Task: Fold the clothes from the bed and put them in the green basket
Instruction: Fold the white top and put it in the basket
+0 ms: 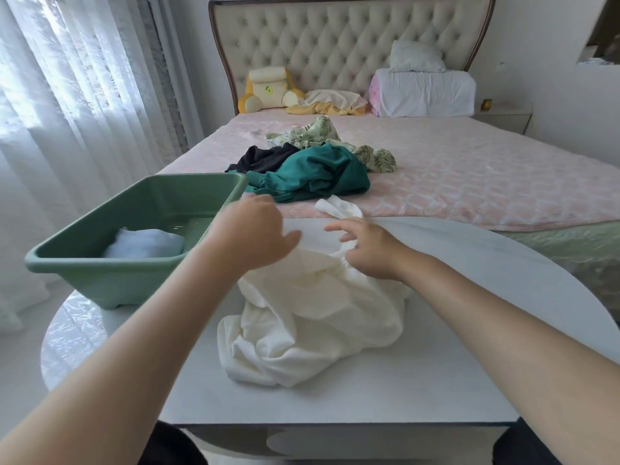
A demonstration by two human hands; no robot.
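Observation:
A crumpled white garment (312, 323) lies on the white table (469, 347) in front of me. My left hand (258, 233) rests on its far left edge, fingers curled into the cloth. My right hand (365, 250) pinches the cloth at its far right, index finger stretched out. The green basket (110, 273) stands on the table's left side with a folded light blue item (144, 246) inside. On the pink bed (469, 176) behind lie a teal garment (318, 176), a black garment (261, 157) and a leaf-print garment (322, 134).
Pillows, a folded white blanket (426, 92) and a yellow cushion (265, 90) sit against the tufted headboard. Sheer curtains (67, 112) hang on the left. A nightstand (503, 119) stands right of the bed. The table's far edge meets the bed's foot.

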